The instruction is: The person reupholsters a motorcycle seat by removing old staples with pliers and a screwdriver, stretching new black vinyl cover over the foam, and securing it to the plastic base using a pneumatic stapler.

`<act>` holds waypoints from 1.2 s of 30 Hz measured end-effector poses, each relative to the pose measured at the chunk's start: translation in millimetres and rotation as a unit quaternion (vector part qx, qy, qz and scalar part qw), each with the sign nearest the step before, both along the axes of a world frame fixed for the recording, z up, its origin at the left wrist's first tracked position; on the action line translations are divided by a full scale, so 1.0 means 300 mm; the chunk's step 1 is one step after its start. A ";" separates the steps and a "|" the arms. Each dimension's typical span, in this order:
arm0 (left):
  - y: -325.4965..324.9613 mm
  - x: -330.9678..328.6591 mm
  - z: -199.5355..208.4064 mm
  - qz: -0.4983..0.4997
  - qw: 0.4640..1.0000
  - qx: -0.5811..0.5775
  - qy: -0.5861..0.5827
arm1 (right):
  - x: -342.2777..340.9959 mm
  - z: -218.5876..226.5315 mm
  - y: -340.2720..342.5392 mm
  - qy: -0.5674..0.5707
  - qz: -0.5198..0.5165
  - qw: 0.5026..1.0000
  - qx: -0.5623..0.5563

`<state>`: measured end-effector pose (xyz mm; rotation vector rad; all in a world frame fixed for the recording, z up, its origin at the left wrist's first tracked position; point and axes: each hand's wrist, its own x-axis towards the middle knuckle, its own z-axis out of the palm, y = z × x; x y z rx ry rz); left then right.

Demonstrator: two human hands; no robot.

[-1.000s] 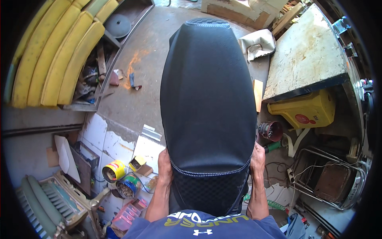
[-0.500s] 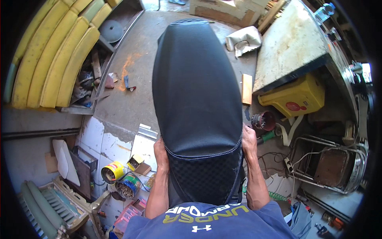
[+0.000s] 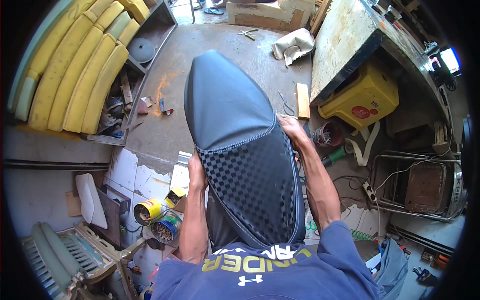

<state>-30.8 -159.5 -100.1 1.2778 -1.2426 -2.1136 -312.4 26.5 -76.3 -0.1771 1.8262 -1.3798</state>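
A long black motorcycle seat (image 3: pixel 227 112) lies lengthwise in front of my body, its far end leaning to the left. Smooth vinyl covers its far half, and a checkered panel the near half, with pale stitching along the seam and sides. My left hand (image 3: pixel 196 169) grips the seat's left edge near the seam. On the opposite edge, my right hand (image 3: pixel 291 130) holds on a little farther from me. The fingers of both hands curl partly out of sight under the seat. Its near end rests against my shirt.
Yellow padded pieces (image 3: pixel 87 75) stack at the left. Tins (image 3: pixel 166 229) of small hardware stand on the tiles. Right of the seat are a wooden block (image 3: pixel 303 101), a dark red pot (image 3: pixel 327 135), a yellow plastic stool (image 3: pixel 362 100) under a worn table (image 3: pixel 342 45), and a power strip (image 3: pixel 369 191).
The seat has tilted and turned, its far end swinging left and nearer to me, and more of the checkered panel shows. Both hands have moved farther out, still gripping its edges.
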 end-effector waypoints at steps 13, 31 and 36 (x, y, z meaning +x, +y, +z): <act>-0.014 -0.002 -0.040 -0.041 0.978 -0.157 -0.134 | -0.144 -0.197 -0.041 0.201 0.165 0.955 0.141; -0.044 0.003 -0.185 0.008 0.989 -0.112 -0.096 | -0.129 -0.184 -0.038 0.180 0.150 0.967 0.101; 0.005 -0.019 -0.139 -0.022 0.985 -0.129 -0.112 | -0.163 -0.248 0.011 0.165 0.174 0.970 0.044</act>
